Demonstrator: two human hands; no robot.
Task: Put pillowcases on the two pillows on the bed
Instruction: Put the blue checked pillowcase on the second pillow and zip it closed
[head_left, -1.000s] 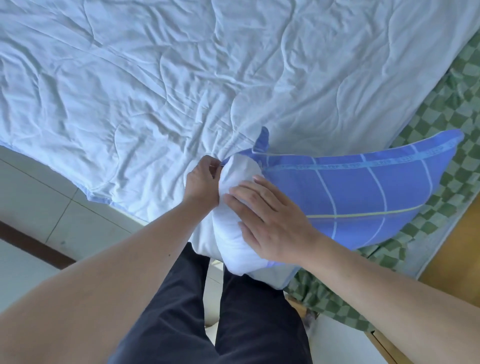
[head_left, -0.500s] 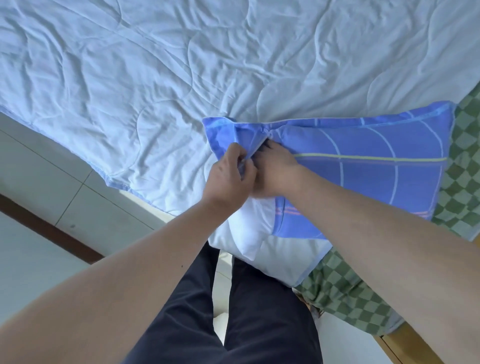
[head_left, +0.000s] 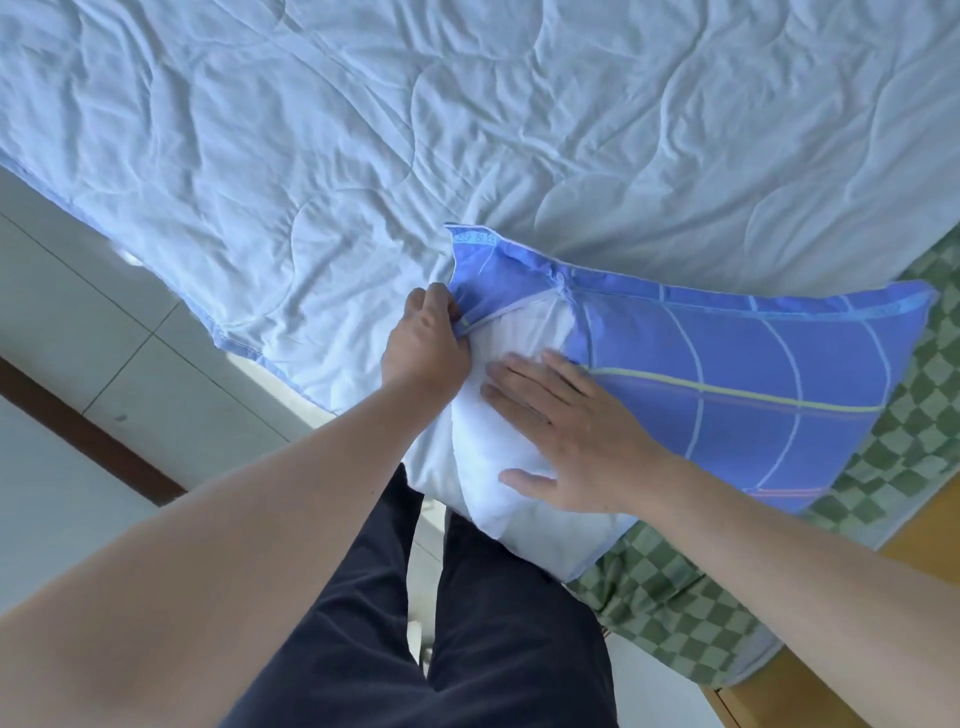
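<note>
**Pillow partly cased at the bed's near edge**

The left hand (head_left: 426, 343) has its grip pinched on the open hem of the blue checked cotton pillowcase (head_left: 737, 384). The right hand (head_left: 576, 436), fingers straight, presses flat on the white pillow (head_left: 467, 467), which overhangs the near edge of the bed's pale blue quilt (head_left: 363, 156).

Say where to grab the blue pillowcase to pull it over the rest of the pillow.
Probably the pillowcase open hem, from the near left end: it gapes there, the left hand already pinches its edge, and the white pillow sticks out.
</note>
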